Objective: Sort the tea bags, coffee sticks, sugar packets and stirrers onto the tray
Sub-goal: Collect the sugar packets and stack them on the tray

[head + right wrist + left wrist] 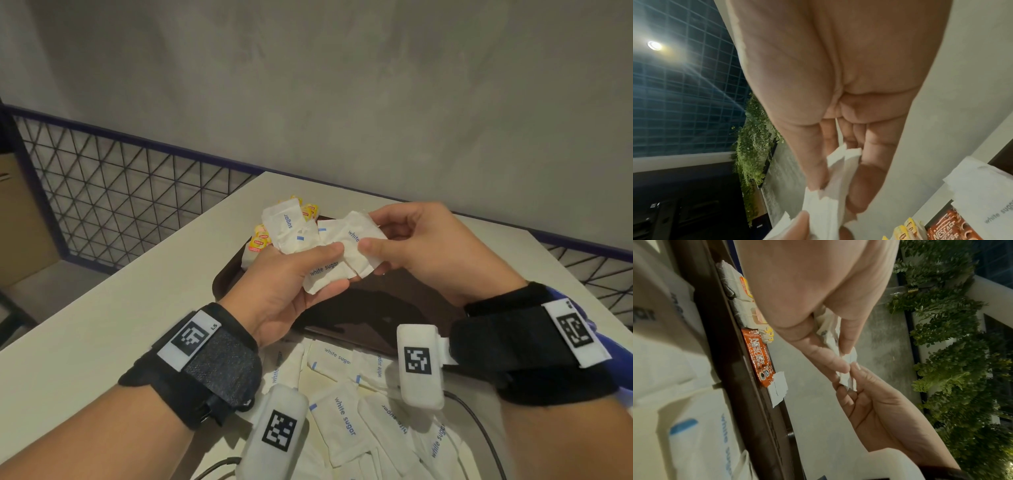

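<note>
Fingers (329,251) of both hands pinch several sugar packets (346,250) above tray (222,284).

Both forearms raised over table, wrists strapped with black bands. Left hand (291,281) palm up, thumb pressed down against curled fingers, pinching a fan of white sugar packets (318,246). Right hand (428,246) facing it, thumb and forefinger pinching same bunch at its right edge. Thumb tips nearly touching.

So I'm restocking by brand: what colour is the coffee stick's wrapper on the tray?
Orange-red with white lettering; the coffee stick shows best in the left wrist view.
</note>
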Motion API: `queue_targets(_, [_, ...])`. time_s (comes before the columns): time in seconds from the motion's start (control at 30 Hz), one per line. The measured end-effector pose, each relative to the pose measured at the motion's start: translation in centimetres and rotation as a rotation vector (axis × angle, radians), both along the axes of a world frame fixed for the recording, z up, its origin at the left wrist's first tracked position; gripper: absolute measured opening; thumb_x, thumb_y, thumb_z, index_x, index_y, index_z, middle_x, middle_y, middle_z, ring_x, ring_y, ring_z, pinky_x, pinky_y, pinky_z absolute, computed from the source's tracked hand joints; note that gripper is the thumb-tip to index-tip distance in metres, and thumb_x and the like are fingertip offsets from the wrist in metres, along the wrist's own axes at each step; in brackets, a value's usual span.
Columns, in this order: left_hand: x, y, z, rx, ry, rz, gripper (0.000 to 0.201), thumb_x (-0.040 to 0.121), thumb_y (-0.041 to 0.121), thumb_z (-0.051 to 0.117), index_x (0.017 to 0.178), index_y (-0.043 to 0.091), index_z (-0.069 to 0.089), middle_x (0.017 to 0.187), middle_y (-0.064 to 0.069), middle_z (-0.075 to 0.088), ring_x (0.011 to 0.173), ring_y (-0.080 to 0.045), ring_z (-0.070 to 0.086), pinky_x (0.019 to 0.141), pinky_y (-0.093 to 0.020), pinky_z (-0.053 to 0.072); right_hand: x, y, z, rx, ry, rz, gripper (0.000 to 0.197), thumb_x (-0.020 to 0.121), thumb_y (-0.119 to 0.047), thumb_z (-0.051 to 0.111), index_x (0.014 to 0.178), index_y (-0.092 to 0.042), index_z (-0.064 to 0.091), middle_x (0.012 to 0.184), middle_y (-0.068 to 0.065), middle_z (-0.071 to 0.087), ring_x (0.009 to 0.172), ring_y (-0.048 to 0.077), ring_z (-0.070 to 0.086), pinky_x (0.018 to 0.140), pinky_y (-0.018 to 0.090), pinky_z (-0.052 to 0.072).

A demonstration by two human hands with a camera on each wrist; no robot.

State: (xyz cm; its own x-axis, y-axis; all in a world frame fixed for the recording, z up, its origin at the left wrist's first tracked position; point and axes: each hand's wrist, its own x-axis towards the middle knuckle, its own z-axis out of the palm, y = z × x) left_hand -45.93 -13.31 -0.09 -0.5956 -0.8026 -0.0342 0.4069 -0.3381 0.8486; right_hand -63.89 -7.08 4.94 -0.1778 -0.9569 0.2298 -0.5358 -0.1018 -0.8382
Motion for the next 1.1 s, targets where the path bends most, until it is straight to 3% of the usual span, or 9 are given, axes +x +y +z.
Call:
queue_targets(0.07, [0.0, 0.0, 0.0, 0.017, 0.020, 0.018, 0.038, 0.092, 0.007, 0.072, 0.129, 0.016, 0.066, 0.115, -0.006, 0.078, 0.102, -0.023, 0.077, 0.071, -0.029, 0.065, 0.1, -0.1, 0.0, -0.005, -0.027, -0.026, 0.021, 0.087, -0.014, 0.078, 0.109, -0.012, 0.074, 0.088, 0.007, 0.079, 0.075, 0.024, 0.076, 0.068, 0.034, 0.061])
queue_targets(0.2, [0.0, -0.2, 0.0, 0.054, 0.048, 0.027, 0.042, 0.093, 0.007, 0.072, 0.132, 0.015, 0.063, 0.117, -0.007, 0.078, 0.101, -0.027, 0.077, 0.071, -0.030, 0.065, 0.0, 0.0, 0.0, -0.001, -0.041, -0.076, 0.022, 0.086, -0.007, 0.079, 0.106, -0.011, 0.072, 0.086, 0.007, 0.078, 0.072, 0.019, 0.073, 0.062, 0.037, 0.060])
queue_targets(0.33, [0.1, -0.8, -0.3, 0.095, 0.079, 0.085, 0.042, 0.092, 0.003, 0.072, 0.132, 0.014, 0.062, 0.118, -0.010, 0.077, 0.100, -0.032, 0.077, 0.067, -0.030, 0.065, -2.3, -0.9, 1.1, 0.026, -0.045, -0.240, 0.025, 0.087, -0.004, 0.078, 0.110, -0.009, 0.070, 0.095, 0.013, 0.076, 0.069, 0.016, 0.071, 0.057, 0.033, 0.059])
queue_targets(0.47, [0.3, -1.6, -0.3, 0.140, 0.121, 0.160, 0.040, 0.092, 0.000, 0.071, 0.129, 0.012, 0.063, 0.118, -0.011, 0.077, 0.100, -0.033, 0.077, 0.061, -0.027, 0.062, -4.9, -3.4, 1.0, 0.284, 0.305, -0.290, 0.031, 0.086, -0.006, 0.079, 0.115, -0.010, 0.068, 0.104, 0.007, 0.065, 0.076, 0.026, 0.071, 0.060, 0.030, 0.062])
queue_targets(0.57, [0.6, -2.1, 0.0, 0.165, 0.152, 0.190, 0.038, 0.093, -0.001, 0.070, 0.128, 0.010, 0.061, 0.113, -0.013, 0.077, 0.092, -0.032, 0.079, 0.060, -0.027, 0.062, -5.5, -5.0, -0.6, 0.483, 0.544, -0.225, 0.028, 0.085, -0.010, 0.081, 0.107, -0.020, 0.067, 0.108, 0.001, 0.065, 0.073, 0.023, 0.073, 0.056, 0.026, 0.059])
queue_targets(0.67, [0.9, -2.4, 0.0, 0.174, 0.162, 0.208, 0.039, 0.093, -0.001, 0.070, 0.130, 0.009, 0.059, 0.115, -0.015, 0.076, 0.089, -0.032, 0.079, 0.061, -0.028, 0.063, -5.6, -6.6, -2.2, 0.547, 0.643, -0.215, 0.031, 0.084, -0.010, 0.081, 0.111, -0.020, 0.068, 0.103, 0.003, 0.069, 0.069, 0.020, 0.074, 0.070, 0.036, 0.064])
queue_targets(0.73, [1.0, -2.6, 0.1, 0.177, 0.174, 0.219, 0.043, 0.093, -0.001, 0.070, 0.133, 0.010, 0.057, 0.121, -0.016, 0.073, 0.092, -0.033, 0.079, 0.062, -0.029, 0.063, -5.7, -7.4, -2.6, 0.544, 0.709, -0.243, 0.035, 0.084, -0.010, 0.081, 0.115, -0.018, 0.068, 0.099, 0.003, 0.070, 0.067, 0.016, 0.074, 0.074, 0.036, 0.064])
queue_targets(1.0, [0.8, -2.7, 0.1, 0.193, 0.170, 0.212, 0.041, 0.094, 0.000, 0.070, 0.133, 0.009, 0.058, 0.121, -0.017, 0.073, 0.090, -0.033, 0.079, 0.060, -0.028, 0.062, -4.8, -8.7, -2.8, 0.555, 0.874, -0.327, 0.043, 0.086, -0.017, 0.080, 0.124, -0.016, 0.062, 0.109, 0.006, 0.065, 0.073, 0.018, 0.068, 0.061, 0.026, 0.055])
queue_targets(1.1, [0.8, -2.7, 0.0, 0.196, 0.168, 0.210, 0.041, 0.094, 0.000, 0.069, 0.133, 0.008, 0.058, 0.121, -0.016, 0.073, 0.088, -0.032, 0.079, 0.060, -0.028, 0.061, -4.6, -8.7, -3.1, 0.569, 0.912, -0.347, 0.041, 0.088, -0.024, 0.077, 0.124, -0.011, 0.060, 0.110, 0.009, 0.066, 0.081, 0.022, 0.067, 0.073, 0.034, 0.060])
